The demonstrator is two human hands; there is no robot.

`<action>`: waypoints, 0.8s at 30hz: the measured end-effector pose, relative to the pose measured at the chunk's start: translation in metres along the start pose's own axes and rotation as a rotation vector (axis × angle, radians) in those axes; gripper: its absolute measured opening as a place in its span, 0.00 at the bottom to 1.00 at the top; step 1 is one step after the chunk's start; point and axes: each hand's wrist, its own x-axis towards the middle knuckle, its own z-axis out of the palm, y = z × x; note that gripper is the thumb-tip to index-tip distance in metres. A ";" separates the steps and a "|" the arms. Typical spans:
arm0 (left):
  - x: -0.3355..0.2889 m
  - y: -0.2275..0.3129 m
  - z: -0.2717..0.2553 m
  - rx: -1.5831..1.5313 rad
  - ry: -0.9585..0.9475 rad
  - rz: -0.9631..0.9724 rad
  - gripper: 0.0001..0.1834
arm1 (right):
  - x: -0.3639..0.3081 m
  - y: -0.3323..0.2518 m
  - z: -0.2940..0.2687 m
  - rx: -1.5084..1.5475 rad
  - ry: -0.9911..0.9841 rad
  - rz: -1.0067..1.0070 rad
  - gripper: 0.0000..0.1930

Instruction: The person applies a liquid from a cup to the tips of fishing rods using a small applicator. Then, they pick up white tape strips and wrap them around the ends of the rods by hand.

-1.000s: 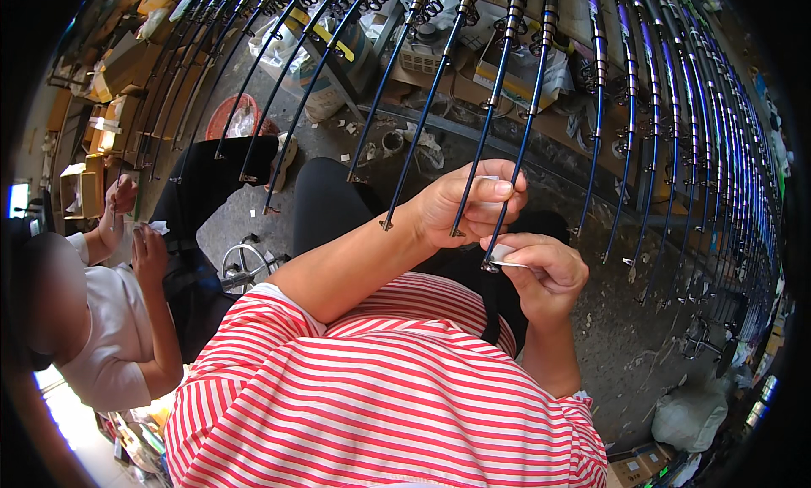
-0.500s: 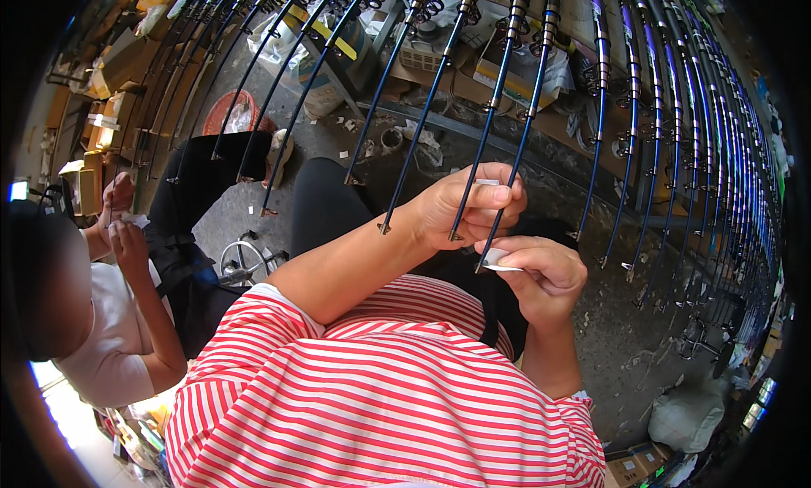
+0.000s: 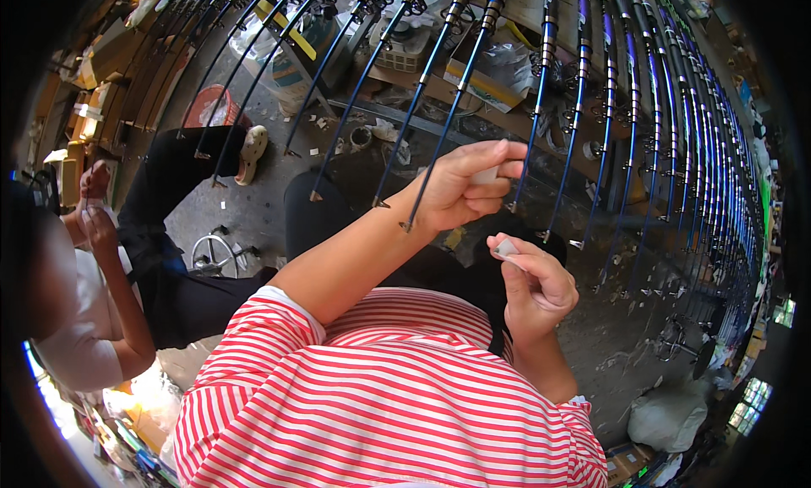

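Observation:
Several blue fishing rods hang tip-down in a row before me. My left hand [image 3: 473, 188] is closed, with a small white piece of paper or cloth [image 3: 484, 175] tucked in its fingers. Its fingertips reach a blue fishing rod [image 3: 528, 154]; whether they grip it I cannot tell. Lower and to the right, my right hand [image 3: 542, 287] pinches another white piece [image 3: 507, 248] between thumb and fingers, apart from the rods. Another blue rod [image 3: 435, 154] ends in a small metal tip guide beside my left wrist.
More rods [image 3: 676, 141] crowd the right side. At the left a person [image 3: 84, 294] sits holding something thin in both hands. Behind the rods are a red basket [image 3: 207, 108], a cardboard box [image 3: 486, 82] and a metal frame bar [image 3: 389, 112]. A pale sack [image 3: 667, 416] stands lower right.
My hands have come off one rod, and the left fingers are now at the neighbouring rod to its right. My right hand has drawn back with its white piece. The view has swung right.

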 end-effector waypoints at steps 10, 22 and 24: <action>0.002 -0.019 0.014 -0.039 -0.105 0.119 0.10 | 0.002 0.008 -0.025 0.043 -0.027 -0.007 0.04; -0.022 -0.038 0.009 -0.066 -0.088 0.160 0.14 | 0.007 0.011 -0.026 0.115 -0.177 -0.006 0.04; -0.022 -0.037 0.007 -0.058 -0.102 0.151 0.14 | 0.008 0.010 -0.027 0.103 -0.210 -0.005 0.05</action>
